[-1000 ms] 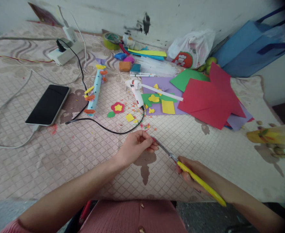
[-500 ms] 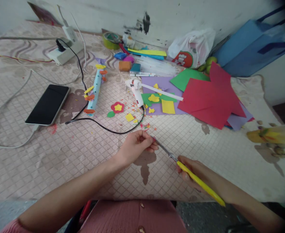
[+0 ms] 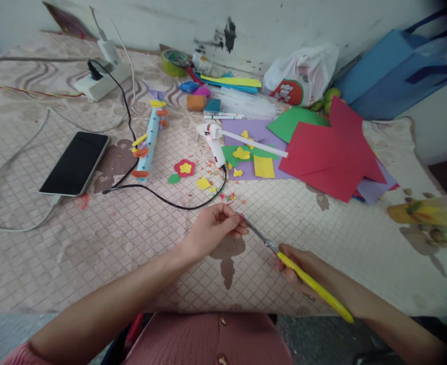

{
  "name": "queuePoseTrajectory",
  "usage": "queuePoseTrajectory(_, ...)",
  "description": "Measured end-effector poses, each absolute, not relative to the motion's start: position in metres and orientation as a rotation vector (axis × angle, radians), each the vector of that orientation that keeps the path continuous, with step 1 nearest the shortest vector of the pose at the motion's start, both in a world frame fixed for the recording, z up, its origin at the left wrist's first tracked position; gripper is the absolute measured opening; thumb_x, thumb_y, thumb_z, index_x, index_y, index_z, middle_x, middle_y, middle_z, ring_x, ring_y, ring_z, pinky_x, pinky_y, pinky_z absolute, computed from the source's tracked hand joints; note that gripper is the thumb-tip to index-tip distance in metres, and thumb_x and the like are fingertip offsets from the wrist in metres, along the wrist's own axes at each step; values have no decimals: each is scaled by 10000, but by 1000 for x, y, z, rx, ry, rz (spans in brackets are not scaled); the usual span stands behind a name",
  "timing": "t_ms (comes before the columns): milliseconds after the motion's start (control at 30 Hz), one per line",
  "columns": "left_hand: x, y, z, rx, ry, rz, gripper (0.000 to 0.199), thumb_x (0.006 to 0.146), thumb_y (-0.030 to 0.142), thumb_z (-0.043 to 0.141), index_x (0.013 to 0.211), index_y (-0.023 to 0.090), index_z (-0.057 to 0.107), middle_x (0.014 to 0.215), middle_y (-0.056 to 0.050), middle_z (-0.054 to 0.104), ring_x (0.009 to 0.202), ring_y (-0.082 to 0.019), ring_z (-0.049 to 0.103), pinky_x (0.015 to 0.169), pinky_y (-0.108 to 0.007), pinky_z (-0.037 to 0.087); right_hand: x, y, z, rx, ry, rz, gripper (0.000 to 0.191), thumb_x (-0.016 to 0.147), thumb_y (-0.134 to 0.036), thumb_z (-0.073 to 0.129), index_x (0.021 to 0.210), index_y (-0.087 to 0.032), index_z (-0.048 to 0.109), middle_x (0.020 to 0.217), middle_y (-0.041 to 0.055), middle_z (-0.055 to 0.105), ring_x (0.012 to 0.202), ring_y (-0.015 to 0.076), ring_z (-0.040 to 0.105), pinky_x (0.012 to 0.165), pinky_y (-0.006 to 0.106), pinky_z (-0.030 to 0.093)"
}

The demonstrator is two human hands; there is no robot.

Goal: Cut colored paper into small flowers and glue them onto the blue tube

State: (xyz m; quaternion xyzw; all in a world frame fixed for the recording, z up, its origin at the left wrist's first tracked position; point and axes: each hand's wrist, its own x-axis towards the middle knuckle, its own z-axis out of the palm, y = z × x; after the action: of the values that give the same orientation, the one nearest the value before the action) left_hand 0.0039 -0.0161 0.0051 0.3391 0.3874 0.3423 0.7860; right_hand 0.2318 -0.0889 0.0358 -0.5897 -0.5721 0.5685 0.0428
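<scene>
My right hand (image 3: 297, 268) is closed round yellow-handled scissors (image 3: 265, 240), whose blades point up and left toward my left hand (image 3: 219, 223). The fingers of my left hand pinch a small red piece (image 3: 241, 217), mostly hidden, right at the blade tips. Just beyond lie tiny coloured scraps (image 3: 229, 196). A red paper flower (image 3: 184, 168) with a yellow centre rests next to a green leaf shape (image 3: 174, 178). Behind the scraps stands a white hot glue gun (image 3: 216, 144) with a long glue stick in its back.
A black cord (image 3: 162, 200) loops across the table in front of the glue gun. At left are a phone (image 3: 75, 163) on a cable, a power strip (image 3: 102, 83) and a decorated light-blue strip (image 3: 151, 142). Red sheets (image 3: 326, 159) lie at right, near a yellow bottle-like object (image 3: 417, 210).
Both hands and the scissors stay almost in the same place; the blades show only a very slight shift at the fingertips. Nothing else has moved.
</scene>
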Motion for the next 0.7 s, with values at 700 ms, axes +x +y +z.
queuePoseTrajectory(700, 3, -17, 6, 729, 834, 737, 121, 792, 183, 600, 741, 124, 508, 684, -41, 669, 639, -112, 649, 610, -219, 507, 223, -84, 51, -1773, -1785, 1700, 231, 797, -425, 527, 735, -204, 501, 691, -4, 530, 612, 124, 491, 563, 240, 439)
